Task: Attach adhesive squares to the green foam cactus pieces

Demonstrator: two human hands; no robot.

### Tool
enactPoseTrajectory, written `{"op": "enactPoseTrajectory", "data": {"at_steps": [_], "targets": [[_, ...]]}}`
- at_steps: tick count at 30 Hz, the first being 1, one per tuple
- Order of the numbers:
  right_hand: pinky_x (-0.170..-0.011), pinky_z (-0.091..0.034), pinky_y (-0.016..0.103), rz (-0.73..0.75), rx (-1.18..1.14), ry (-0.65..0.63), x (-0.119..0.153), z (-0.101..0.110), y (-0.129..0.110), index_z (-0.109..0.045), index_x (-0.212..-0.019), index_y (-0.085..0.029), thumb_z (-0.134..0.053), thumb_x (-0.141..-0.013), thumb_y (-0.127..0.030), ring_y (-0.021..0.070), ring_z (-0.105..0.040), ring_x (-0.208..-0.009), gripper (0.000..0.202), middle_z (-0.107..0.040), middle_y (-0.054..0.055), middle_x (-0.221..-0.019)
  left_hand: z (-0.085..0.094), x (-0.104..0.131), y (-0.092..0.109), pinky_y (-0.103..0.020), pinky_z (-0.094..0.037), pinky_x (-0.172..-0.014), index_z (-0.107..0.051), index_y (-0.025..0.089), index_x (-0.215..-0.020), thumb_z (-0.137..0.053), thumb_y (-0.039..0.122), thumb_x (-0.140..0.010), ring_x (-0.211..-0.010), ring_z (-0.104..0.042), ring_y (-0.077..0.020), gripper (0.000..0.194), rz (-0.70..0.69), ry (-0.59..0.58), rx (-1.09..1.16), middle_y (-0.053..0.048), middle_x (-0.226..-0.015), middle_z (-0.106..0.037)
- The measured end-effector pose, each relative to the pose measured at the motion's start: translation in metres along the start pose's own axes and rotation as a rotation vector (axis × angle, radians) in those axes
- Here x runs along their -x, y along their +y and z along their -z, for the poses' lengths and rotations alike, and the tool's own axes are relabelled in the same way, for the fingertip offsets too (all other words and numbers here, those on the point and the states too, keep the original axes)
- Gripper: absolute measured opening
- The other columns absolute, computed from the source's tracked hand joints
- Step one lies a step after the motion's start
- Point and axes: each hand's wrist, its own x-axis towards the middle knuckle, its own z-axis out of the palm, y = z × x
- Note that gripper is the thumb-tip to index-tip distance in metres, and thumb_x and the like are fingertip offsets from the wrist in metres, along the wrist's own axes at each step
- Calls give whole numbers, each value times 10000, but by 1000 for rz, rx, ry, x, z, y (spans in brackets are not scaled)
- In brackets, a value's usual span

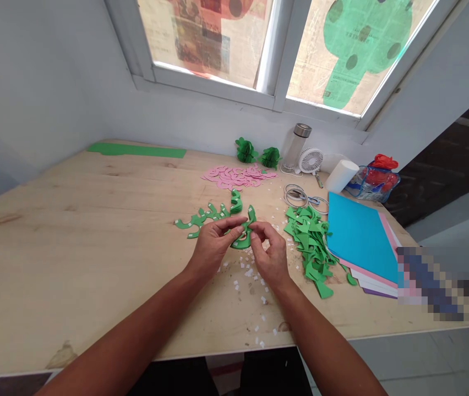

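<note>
You've got a green piece (241, 244) over the table (94, 264): left hand (213, 242) grips it, right hand (271, 254) pinches its 3 o'clock edge. Tip at 1 o'clock, long axis roughly 1-to-7. Partway, seemingly: fanned green shapes (246, 151) toward 12 look done; green cutouts (184, 224) at 10 and green stack (236, 208) near 12 look unassembled.

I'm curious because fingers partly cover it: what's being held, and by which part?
A green cutout: the left hand pinches its left side. The right hand meets its right edge; whether it grips is unclear.
</note>
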Motion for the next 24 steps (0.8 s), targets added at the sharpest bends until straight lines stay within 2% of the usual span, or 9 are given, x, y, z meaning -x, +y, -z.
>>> {"op": "enactPoseTrajectory", "data": {"at_steps": [5, 13, 18, 24], "targets": [[-650, -480, 264, 0, 9, 3, 0, -1, 1, -624, -916, -184, -505, -806, -191, 148, -589, -702, 163, -658, 35, -811, -1, 1, 0, -373, -536, -813, -761, 173, -895, -797, 363, -592, -817, -679, -236, 360, 9, 10, 2, -81, -906, -756], [-643, -481, 266, -13, 0, -10, 0, -1, 1, -619, -917, -186, -522, -797, -199, 150, -590, -699, 155, -665, 36, -810, 0, 1, -1, -401, -516, -871, -759, 175, -896, -796, 375, -598, -932, -667, -276, 361, 5, 5, -7, -89, -954, -750], [-628, -474, 264, 7, 35, -11, 1, -1, 0, -609, -935, -189, -549, -791, -240, 146, -567, -668, 164, -632, 24, -778, 0, 2, 0, -390, -522, -855, -755, 165, -912, -788, 383, -604, -948, -661, -282, 379, -17, 16, -32, -92, -967, -745], [-611, -456, 261, -2, 59, -3, 2, -1, -1, -578, -902, -198, -555, -789, -264, 142, -544, -642, 133, -587, 0, -718, -1, 4, 2, -351, -537, -814, -759, 169, -884, -765, 345, -631, -913, -665, -257, 309, -50, 57, -71, -82, -952, -742]]}}
